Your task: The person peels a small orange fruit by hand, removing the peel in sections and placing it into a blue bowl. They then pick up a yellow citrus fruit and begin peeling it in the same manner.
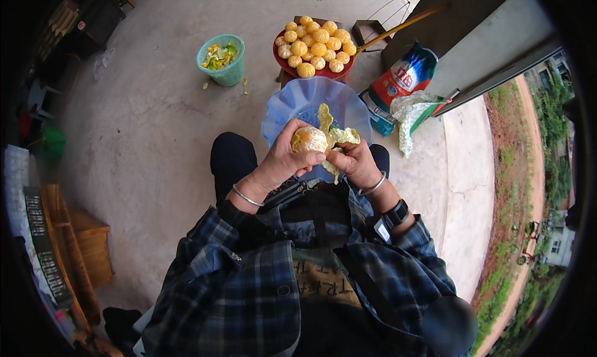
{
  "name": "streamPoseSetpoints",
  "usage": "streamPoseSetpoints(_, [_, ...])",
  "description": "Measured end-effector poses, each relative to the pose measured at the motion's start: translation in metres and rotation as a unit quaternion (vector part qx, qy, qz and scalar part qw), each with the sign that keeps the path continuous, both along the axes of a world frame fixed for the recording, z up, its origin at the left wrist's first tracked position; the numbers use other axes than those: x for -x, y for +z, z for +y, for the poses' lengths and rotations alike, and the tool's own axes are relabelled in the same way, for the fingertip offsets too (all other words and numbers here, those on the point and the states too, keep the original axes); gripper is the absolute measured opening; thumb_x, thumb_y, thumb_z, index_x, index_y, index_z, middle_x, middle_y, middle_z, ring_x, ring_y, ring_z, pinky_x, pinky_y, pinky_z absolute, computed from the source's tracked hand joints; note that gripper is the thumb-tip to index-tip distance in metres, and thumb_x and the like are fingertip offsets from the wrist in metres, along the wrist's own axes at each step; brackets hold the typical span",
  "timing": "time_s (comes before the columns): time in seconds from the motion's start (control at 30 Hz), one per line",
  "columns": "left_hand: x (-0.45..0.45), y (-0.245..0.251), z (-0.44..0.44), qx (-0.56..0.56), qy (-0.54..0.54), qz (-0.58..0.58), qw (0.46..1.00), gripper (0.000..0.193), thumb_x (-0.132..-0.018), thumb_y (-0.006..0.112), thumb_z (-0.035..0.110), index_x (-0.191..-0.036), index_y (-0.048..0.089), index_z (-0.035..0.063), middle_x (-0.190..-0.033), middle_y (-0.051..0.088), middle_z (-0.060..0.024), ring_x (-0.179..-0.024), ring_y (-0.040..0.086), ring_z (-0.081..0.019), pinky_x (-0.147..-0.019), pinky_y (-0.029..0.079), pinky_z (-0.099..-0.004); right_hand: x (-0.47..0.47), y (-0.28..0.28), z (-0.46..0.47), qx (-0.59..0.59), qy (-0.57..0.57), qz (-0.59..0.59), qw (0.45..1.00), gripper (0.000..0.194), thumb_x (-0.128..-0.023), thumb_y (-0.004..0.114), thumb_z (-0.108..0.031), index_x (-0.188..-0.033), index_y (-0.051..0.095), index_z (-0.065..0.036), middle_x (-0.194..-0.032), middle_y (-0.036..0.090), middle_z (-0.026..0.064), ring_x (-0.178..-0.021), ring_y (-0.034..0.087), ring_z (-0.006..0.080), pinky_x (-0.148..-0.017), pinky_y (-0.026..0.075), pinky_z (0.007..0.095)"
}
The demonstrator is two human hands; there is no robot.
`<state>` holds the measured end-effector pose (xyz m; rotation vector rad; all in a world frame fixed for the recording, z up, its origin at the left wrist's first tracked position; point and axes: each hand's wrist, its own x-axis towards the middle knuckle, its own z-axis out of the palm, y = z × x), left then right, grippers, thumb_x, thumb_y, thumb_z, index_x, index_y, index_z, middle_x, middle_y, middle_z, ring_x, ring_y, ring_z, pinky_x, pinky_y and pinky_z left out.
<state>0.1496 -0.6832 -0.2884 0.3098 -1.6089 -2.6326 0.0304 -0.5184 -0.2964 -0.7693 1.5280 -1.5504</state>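
My left hand grips a mostly peeled citrus fruit, whose orange flesh shows under white pith. In my right hand are the fingers' hold on a spread piece of citrus peel, yellow-green outside and pale inside. Whether that peel still joins the fruit is hidden by my fingers. Both hands are above a blue translucent basin with a wavy rim, set at my knees. Beyond it, a red plate carries a heap of peeled citrus fruits.
A green bucket of peel stands on the concrete floor at front left. On the right are a red and blue plastic bag, a crumpled wrapper, a dustpan and a wooden stick. Wooden furniture stands at left.
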Motion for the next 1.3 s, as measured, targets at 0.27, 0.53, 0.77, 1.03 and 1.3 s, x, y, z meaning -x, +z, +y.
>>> streamPoseSetpoints(0.27, [-0.014, -0.013, 0.001, 0.116, 0.025, 0.037, 0.992, 0.064, -0.073, 0.084, 0.028, -0.117, 0.045, 0.0028, -0.108, 0.056, -0.0080, -0.100, 0.055, -0.0124, -0.087, 0.049, -0.0284, -0.021, -0.008, -0.005, -0.005, -0.051, 0.071, 0.996, 0.024, -0.084, 0.070, -0.012, -0.104, 0.063, 0.001, -0.086, 0.066, 0.0020, -0.077, 0.060, 0.0090, -0.069, 0.050, 0.0255])
streamPoseSetpoints(0.53, [-0.023, -0.012, -0.001, 0.011, -0.020, 0.045, 0.999, 0.062, -0.077, 0.082, 0.024, -0.124, 0.046, 0.0053, -0.099, 0.059, -0.0062, -0.081, 0.058, -0.0104, -0.067, 0.051, -0.0239, -0.027, -0.003, 0.001, -0.012, -0.073, -0.005, 0.997, 0.025, -0.083, 0.070, -0.009, -0.105, 0.064, 0.002, -0.089, 0.066, 0.0016, -0.078, 0.061, 0.0095, -0.069, 0.050, 0.0245])
streamPoseSetpoints(0.77, [-0.020, -0.036, -0.005, -0.165, 0.067, 0.061, 0.982, 0.041, -0.105, 0.033, 0.037, -0.122, 0.052, 0.0053, -0.106, 0.062, -0.0072, -0.086, 0.059, -0.0161, -0.065, 0.050, -0.0313, -0.020, -0.008, -0.009, 0.013, -0.092, -0.099, 0.991, 0.032, -0.096, 0.060, -0.027, -0.107, 0.063, 0.003, -0.086, 0.064, 0.0034, -0.069, 0.058, 0.0094, -0.060, 0.046, 0.0211])
streamPoseSetpoints(1.03, [-0.018, -0.045, 0.000, -0.207, 0.173, 0.093, 0.958, 0.034, -0.103, 0.045, 0.029, -0.125, 0.048, 0.0037, -0.122, 0.056, -0.0085, -0.112, 0.056, -0.0197, -0.091, 0.049, -0.0371, -0.021, -0.012, -0.001, -0.102, 0.085, -0.148, 0.980, 0.041, -0.096, 0.057, -0.040, -0.104, 0.065, 0.000, -0.087, 0.067, 0.0065, -0.067, 0.060, 0.0102, -0.052, 0.047, 0.0209])
streamPoseSetpoints(1.3, [-0.007, -0.044, 0.009, -0.123, 0.133, 0.054, 0.982, 0.039, -0.096, 0.060, 0.020, -0.126, 0.045, 0.0008, -0.115, 0.057, -0.0080, -0.107, 0.057, -0.0148, -0.090, 0.049, -0.0305, -0.016, -0.018, -0.009, -0.064, 0.038, -0.131, 0.989, 0.038, -0.094, 0.062, -0.034, -0.111, 0.061, 0.001, -0.093, 0.068, 0.0064, -0.070, 0.061, 0.0088, -0.054, 0.049, 0.0204])
